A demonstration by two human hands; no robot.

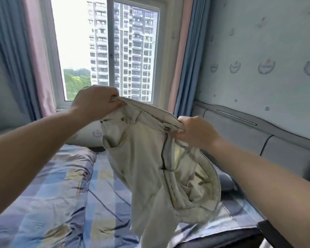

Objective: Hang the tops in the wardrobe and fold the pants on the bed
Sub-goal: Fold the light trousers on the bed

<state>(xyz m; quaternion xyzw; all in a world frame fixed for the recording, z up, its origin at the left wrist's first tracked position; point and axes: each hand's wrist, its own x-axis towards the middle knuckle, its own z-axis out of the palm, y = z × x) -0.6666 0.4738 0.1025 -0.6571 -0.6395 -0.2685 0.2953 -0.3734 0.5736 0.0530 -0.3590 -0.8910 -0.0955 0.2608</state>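
**One pair of pants being held up over the bed**

One pair of beige pants (pixel 143 158) is hanging in the air above the bed (pixel 48 194), waistband at the top and legs trailing down toward the blanket. The fly is standing open, and the pocket lining is showing on the right side. Two metal buttons are showing at the waistband; any lettering on them is too small to read, and no label is showing.

Two hands are gripping the pants, both on the waistband. The left hand (pixel 95 104) is pinching the upper left end with curled fingers. The right hand (pixel 195 133) is sitting lower, clutching the right end beside the fly, fingers closed round the cloth. The pants are stretching between them, tilted down to the right.

Below, one checked blue blanket (pixel 100 176) is covering the bed. Behind, one window (pixel 111 51) is sitting between blue and pink curtains (pixel 184 59). One padded headboard (pixel 249 136) is running along the right wall.
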